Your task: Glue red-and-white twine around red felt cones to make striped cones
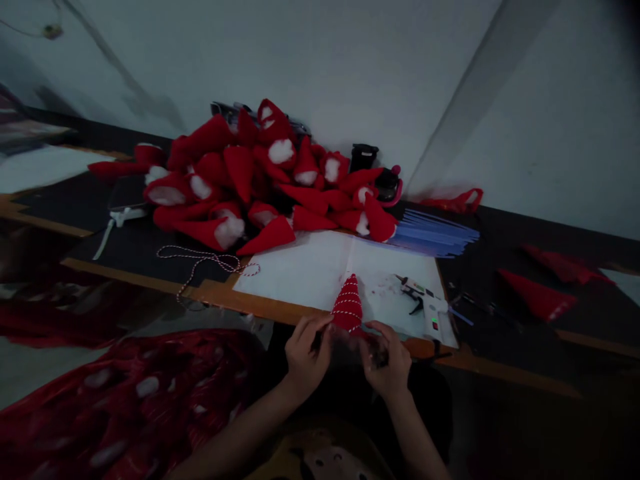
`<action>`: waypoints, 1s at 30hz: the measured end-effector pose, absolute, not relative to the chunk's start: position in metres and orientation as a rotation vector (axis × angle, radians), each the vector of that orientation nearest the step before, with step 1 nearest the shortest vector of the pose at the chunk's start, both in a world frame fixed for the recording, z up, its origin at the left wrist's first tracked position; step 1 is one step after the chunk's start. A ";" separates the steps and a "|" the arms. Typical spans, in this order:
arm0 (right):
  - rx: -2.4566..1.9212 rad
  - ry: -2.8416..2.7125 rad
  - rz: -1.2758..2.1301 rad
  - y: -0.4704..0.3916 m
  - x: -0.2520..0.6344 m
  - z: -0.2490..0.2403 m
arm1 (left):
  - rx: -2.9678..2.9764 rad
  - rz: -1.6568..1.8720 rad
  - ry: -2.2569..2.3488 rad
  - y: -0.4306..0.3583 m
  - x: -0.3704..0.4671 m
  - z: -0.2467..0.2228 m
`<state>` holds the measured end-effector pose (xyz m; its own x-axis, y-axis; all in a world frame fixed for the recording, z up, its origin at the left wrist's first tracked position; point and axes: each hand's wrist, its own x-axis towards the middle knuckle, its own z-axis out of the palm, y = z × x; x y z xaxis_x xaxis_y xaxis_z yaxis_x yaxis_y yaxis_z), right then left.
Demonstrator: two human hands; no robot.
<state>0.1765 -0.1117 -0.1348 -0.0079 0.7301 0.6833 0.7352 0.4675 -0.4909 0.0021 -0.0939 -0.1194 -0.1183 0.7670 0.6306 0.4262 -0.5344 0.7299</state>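
A small red cone (349,303) wound with red-and-white twisted cord points away from me at the front edge of the white board (295,270). My left hand (307,353) pinches the left side of its wide end between thumb and fingers. On the other side, my right hand (387,357) has its fingers curled at the right of the same end. The cone's base, between the hands, is dim and blurred. To the right on the board lies a white glue gun (430,307). A loose length of striped cord (197,257) lies left of the board.
Red stuffed cones (240,170) with white filling are heaped behind the board. Bluish sticks (435,233) lie right of the heap. Flat red pieces (537,293) rest farther right. A red bag (175,400) with stuffed pieces stands below the table at left.
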 end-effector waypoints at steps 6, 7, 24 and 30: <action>-1.098 -1.847 -0.035 -0.114 0.160 -0.133 | 1.486 1.553 1.528 -0.096 -0.022 -0.127; -1.087 -1.848 -0.043 -0.114 0.154 -0.133 | 1.428 1.525 1.547 -0.098 -0.027 -0.129; -1.142 -1.788 -0.055 -0.106 0.121 -0.124 | 2.662 1.220 1.601 -0.098 -0.049 -0.093; -1.186 -1.788 -0.101 -0.107 0.120 -0.130 | 2.486 1.333 1.667 -0.103 -0.059 -0.101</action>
